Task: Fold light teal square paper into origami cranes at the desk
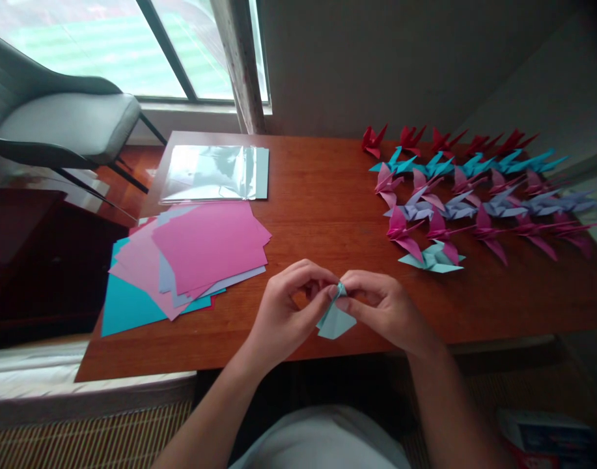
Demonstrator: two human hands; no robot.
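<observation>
A partly folded sheet of pale mint origami paper [337, 322] is held above the table's front edge. My left hand [293, 306] pinches its upper end between thumb and fingers. From the other side, my right hand [383, 303] grips the same end, thumb tips almost meeting. The lower flaps of the paper spread downward below my thumbs. Just beyond my right hand a finished mint paper crane [432, 258] rests on the wood. The exact fold under my fingertips is hidden.
Rows of paper cranes in red, turquoise [435, 164], pink, lilac and magenta [400, 229] stand on the table [318, 189] at right. Loose coloured sheets [210, 244] fan out at left, with a clear-wrapped paper pack [210, 172] behind. A grey chair [68, 124] stands by the window.
</observation>
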